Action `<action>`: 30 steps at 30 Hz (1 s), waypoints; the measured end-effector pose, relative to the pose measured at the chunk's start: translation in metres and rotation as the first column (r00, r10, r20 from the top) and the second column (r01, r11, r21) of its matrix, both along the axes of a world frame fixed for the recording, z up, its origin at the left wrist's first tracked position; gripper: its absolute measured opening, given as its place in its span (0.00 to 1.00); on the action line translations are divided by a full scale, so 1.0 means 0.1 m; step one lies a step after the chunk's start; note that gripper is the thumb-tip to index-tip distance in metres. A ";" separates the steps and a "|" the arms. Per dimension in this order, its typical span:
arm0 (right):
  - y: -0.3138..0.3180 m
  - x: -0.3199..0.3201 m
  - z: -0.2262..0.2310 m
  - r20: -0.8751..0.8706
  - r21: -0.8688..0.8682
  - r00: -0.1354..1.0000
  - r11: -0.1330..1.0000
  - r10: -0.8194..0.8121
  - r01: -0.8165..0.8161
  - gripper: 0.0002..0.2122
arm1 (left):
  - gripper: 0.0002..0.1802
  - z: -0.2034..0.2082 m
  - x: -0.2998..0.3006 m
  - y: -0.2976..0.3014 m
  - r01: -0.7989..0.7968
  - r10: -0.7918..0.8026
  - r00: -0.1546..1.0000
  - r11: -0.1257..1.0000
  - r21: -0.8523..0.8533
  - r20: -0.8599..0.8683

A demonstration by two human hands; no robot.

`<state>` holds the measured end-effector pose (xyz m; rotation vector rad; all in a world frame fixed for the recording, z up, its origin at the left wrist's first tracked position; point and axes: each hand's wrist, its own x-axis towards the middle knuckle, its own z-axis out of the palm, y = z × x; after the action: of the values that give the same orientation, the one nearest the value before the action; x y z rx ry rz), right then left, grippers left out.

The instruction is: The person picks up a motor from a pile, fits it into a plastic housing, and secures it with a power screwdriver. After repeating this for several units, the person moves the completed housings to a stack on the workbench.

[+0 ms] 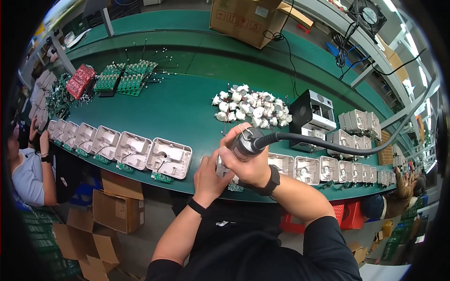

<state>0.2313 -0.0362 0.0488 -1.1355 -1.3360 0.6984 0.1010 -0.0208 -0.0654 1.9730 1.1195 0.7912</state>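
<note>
I am looking down past two forearms in short black sleeves at the bottom of the frame. A black wristband is circling the left wrist, and a dark, squarish watch is sitting on the right. Just right of centre, my right hand is wrapping its fingers around a dark, cylindrical hand tool, which is standing roughly upright with a thin metal loop at its top. A thick, black, ribbed-collared cable is running from it toward the upper right. My left hand is bending its fingers narrowly beside the tool, over a pale, box-shaped plastic housing; I cannot tell whether they are gripping it. That housing is lying mostly hidden beneath both hands at the frame's centre, with a small green circuit board showing below it.

To the left, a row of open, pale grey plastic housings is curving along the edge of a long green workbench; a similar row is stretching toward the right. At the left edge, a seated co-worker in a light shirt is reaching toward the row's far end.

Farther up, a heap of small, rounded white parts is lying left of a black and silver boxy machine. Green rectangular circuit boards are lying in the upper left, near a red, wrapped bundle. A large brown cardboard carton is standing at the top of the frame.
</note>
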 end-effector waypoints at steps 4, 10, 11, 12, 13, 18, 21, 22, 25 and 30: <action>0.05 -0.01 -0.03 0.006 0.053 1.000 0.999 0.004 -0.005 0.14 | 0.38 -0.03 -0.02 0.02 -0.006 0.005 1.000 1.000 -0.015 -0.015; 0.00 0.06 -0.17 -0.123 -0.018 0.992 1.000 -0.016 0.014 0.14 | 0.37 -0.29 0.02 0.07 0.051 -0.045 0.995 0.996 0.067 -0.088; 0.03 0.03 -0.14 0.016 0.077 0.998 0.995 -0.063 0.061 0.14 | 0.36 -0.35 0.05 0.09 0.066 -0.055 0.994 0.991 0.112 -0.099; 0.07 0.02 -0.10 0.156 0.169 0.978 0.979 -0.137 0.111 0.15 | 0.34 -0.29 0.06 0.10 0.031 -0.032 0.999 0.999 -0.018 -0.030; 0.08 0.00 -0.03 0.185 0.170 0.969 0.977 -0.163 0.132 0.15 | 0.31 -0.24 0.04 0.12 0.017 -0.012 0.999 0.988 -0.151 0.031; -0.08 -0.07 0.20 -0.011 0.278 0.975 0.936 -0.222 0.216 0.14 | 0.23 -0.18 0.01 0.09 0.116 -0.116 0.993 0.993 0.005 -0.009; -0.48 0.07 0.63 -0.118 0.213 0.967 0.945 -0.227 0.248 0.12 | 0.24 0.13 0.03 0.02 0.199 -0.199 0.980 0.980 0.002 0.023; -0.70 0.14 0.75 -0.135 0.115 0.968 0.967 -0.211 0.227 0.11 | 0.24 0.06 -0.04 0.05 0.230 -0.231 0.972 0.973 0.020 0.035; -1.24 0.38 0.84 -0.388 -0.023 0.913 0.991 -0.127 0.129 0.10 | 0.32 -0.12 -0.14 0.12 0.171 -0.190 0.974 0.974 -0.147 -0.121; -1.55 0.51 0.63 -0.540 -0.181 0.808 0.970 -0.238 0.164 0.10 | 0.31 0.44 -0.26 -0.17 0.183 -0.183 0.983 0.981 -0.062 -0.006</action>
<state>0.2824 -0.1913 0.1123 -1.0423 -0.6669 0.8828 0.0746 -0.0373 -0.0211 1.9976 0.9410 0.6419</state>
